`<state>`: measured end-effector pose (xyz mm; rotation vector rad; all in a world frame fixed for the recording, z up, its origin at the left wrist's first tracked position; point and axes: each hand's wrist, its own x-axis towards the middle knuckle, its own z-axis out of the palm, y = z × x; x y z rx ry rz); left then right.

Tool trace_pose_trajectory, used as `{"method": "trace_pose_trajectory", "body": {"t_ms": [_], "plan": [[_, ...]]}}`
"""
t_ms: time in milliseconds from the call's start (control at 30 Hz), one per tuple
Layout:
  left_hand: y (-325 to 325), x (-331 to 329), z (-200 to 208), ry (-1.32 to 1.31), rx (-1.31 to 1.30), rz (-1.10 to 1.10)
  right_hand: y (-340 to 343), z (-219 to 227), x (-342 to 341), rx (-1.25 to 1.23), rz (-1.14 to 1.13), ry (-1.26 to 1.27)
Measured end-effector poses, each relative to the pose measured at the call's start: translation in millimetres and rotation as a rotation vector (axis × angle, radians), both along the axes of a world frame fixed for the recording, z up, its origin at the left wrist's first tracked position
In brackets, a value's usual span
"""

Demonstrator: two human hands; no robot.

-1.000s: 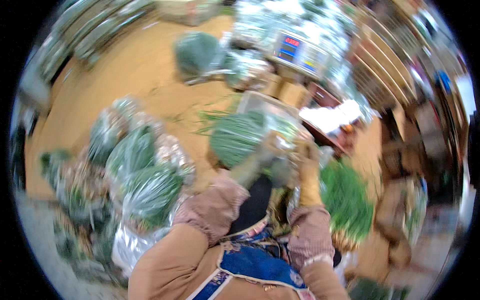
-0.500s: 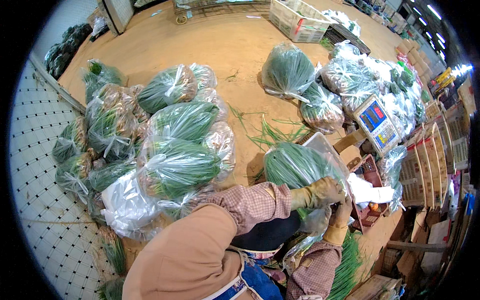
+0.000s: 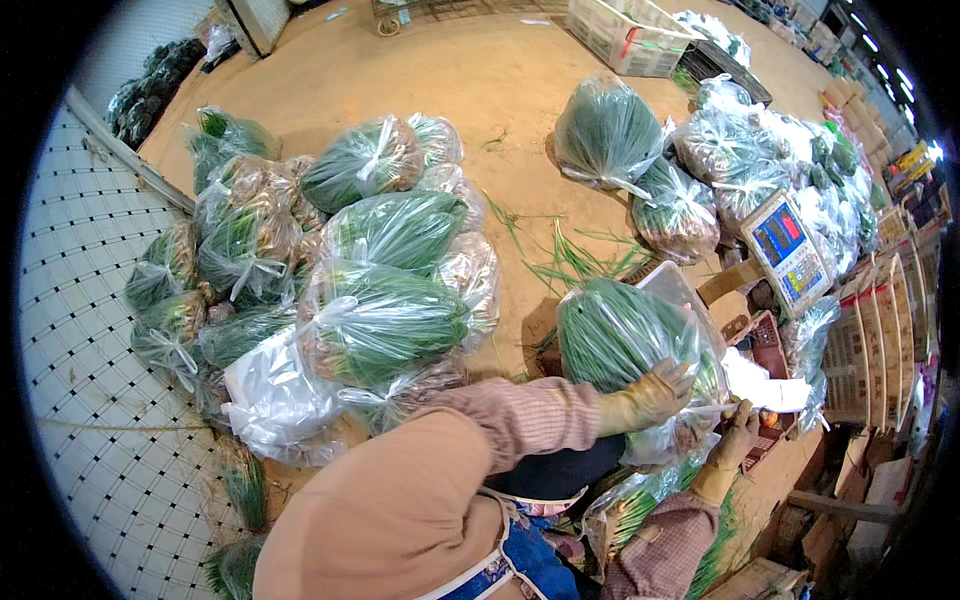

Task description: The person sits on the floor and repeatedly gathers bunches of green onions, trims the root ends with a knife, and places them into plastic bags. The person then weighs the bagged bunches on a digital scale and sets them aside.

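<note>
A clear plastic bag of long green scallions [image 3: 615,330] rests in front of me on the right, over a pale bin [image 3: 672,285]. My left hand [image 3: 655,396], in a yellowish work glove, lies against the bag's near side with its fingers stretched out. My right hand [image 3: 735,442], gloved too, pinches the gathered, twisted end of the plastic just right of it. Below my hands lies another bundle of scallions [image 3: 640,510] in clear plastic, partly covered by my right sleeve.
Filled scallion bags [image 3: 390,310] are heaped on the left, with white plastic bags [image 3: 280,390] beside them. A digital scale [image 3: 787,255] stands at right, near a dark red crate [image 3: 768,345]. More filled bags [image 3: 740,160] and a white crate [image 3: 628,38] are farther back.
My hands, close together at the bag's end before, are now apart. The left fingers have spread onto the bag, and the right hand has drawn the plastic end outward. The view has shifted slightly.
</note>
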<state>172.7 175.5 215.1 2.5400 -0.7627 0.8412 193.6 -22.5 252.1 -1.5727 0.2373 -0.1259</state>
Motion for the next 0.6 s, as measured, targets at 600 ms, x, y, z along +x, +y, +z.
{"method": "trace_pose_trajectory", "body": {"t_ms": [600], "plan": [[39,47,59,0.695,-0.367,-0.140,41,-51,-71,0.475,0.199,0.309]]}}
